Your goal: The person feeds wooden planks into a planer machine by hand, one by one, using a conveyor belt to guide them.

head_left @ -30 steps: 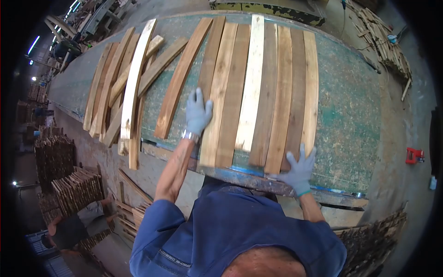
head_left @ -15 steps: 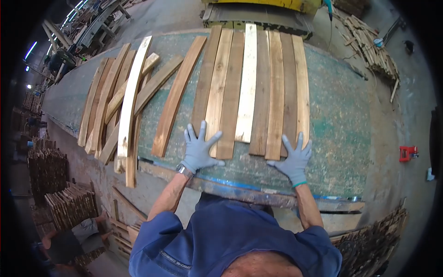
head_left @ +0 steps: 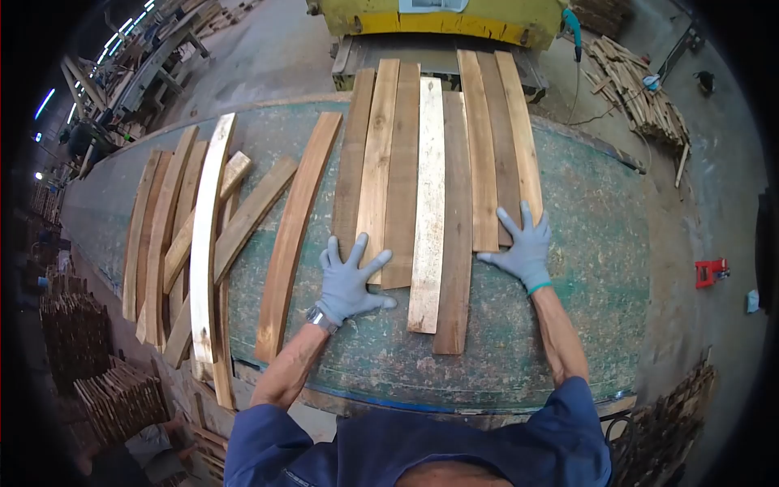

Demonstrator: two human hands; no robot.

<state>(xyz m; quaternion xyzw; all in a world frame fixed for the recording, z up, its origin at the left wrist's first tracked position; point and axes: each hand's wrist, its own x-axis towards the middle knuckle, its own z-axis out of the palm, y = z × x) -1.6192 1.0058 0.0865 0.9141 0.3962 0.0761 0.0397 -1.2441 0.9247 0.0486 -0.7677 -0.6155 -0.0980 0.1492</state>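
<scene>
Several wooden boards lie side by side on a worn green table, pointing away from me. My left hand (head_left: pixel 354 280), in a grey glove, spreads its fingers against the near ends of the left boards, among them a light knotty board (head_left: pixel 379 166). My right hand (head_left: pixel 523 247), gloved too, lies with fingers apart at the near ends of the right boards, including a reddish-brown board (head_left: pixel 480 154). Between the hands, a pale board (head_left: pixel 427 211) and a brown board (head_left: pixel 457 235) reach closer to me than the rest. Neither hand is wrapped around a board.
A yellow-green machine (head_left: pixel 438 23) stands beyond the table (head_left: pixel 592 243), the boards' far ends at its bed. On the left lie a single brown board (head_left: pixel 300 227) and a crossed pile of boards (head_left: pixel 174 235). Scrap wood (head_left: pixel 637 89) is heaped on the floor at right.
Both hands have pushed the left and right boards forward, towards the machine. The two middle boards now lag behind, sticking out nearer to me. My view has shifted forward too.
</scene>
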